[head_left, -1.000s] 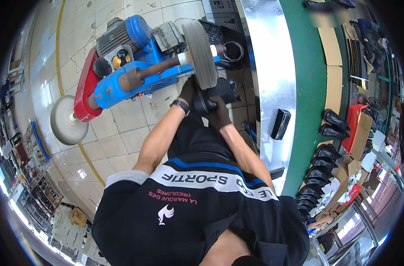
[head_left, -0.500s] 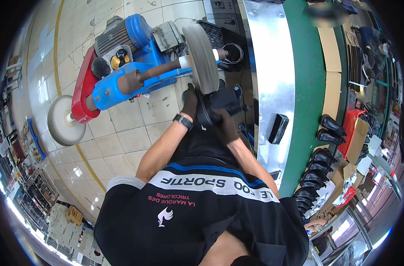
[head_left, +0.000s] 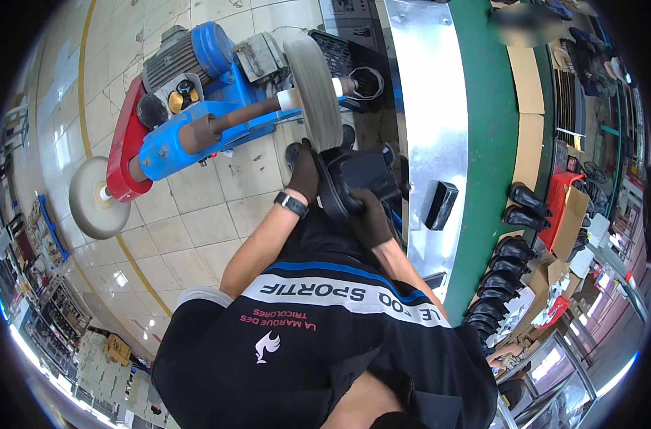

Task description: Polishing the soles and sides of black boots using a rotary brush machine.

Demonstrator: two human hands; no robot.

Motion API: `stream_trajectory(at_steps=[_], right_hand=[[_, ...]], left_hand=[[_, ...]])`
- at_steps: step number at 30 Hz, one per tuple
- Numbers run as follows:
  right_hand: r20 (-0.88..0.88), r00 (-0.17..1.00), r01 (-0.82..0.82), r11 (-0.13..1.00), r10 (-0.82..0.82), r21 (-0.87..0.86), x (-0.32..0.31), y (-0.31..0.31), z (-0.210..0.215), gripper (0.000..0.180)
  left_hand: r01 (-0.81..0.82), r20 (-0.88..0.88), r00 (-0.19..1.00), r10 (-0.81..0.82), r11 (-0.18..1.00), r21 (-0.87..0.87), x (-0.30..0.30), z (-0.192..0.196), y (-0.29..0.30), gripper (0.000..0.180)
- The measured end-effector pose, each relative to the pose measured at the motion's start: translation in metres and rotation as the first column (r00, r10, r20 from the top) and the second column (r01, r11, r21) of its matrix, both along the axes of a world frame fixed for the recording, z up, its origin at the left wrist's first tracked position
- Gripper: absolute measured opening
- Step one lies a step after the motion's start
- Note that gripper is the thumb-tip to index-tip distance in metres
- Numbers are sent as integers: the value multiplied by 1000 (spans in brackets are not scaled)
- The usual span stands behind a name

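A black boot (head_left: 331,191) is held between my two hands, just below the grey buffing wheel (head_left: 315,96). I cannot tell whether its upper end touches the wheel's rim. My left hand (head_left: 305,173), in a dark glove and with a watch at the wrist, is closed on the boot's left side near the wheel. On the right side, my gloved right hand (head_left: 370,217) grips the boot closer to my body. Parts of the fingers of both hands are hidden behind the boot or lost against its black surface.
The wheel's shaft runs left through a blue and red machine (head_left: 161,154) to a pale second wheel (head_left: 99,198). A metal-topped ledge (head_left: 431,107) at right bears a black block (head_left: 441,205). Beyond it, several black boots (head_left: 504,275) stand along a green surface (head_left: 486,143).
Both hands and the boot have moved slightly toward me and to the right relative to the wheel. The view has shifted a little. Both hands keep their hold.
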State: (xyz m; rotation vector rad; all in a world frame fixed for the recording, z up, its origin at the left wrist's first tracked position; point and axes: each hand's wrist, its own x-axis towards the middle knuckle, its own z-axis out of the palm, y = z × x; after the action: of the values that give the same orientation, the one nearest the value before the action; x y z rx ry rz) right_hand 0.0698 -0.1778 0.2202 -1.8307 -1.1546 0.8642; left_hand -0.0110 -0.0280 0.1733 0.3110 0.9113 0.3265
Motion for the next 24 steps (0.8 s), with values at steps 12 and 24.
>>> stream_trajectory(at_steps=[12, 24], right_hand=[[-3, 999, -43, 998, 43, 49, 10, -13, -29, 40], [-57, 978, -208, 893, 202, -399, 25, 12, 97, 75]], left_hand=[[-130, 440, 893, 95, 990, 50, 1, -14, -8, 29], [-96, 238, 966, 103, 995, -39, -18, -7, -13, 52]])
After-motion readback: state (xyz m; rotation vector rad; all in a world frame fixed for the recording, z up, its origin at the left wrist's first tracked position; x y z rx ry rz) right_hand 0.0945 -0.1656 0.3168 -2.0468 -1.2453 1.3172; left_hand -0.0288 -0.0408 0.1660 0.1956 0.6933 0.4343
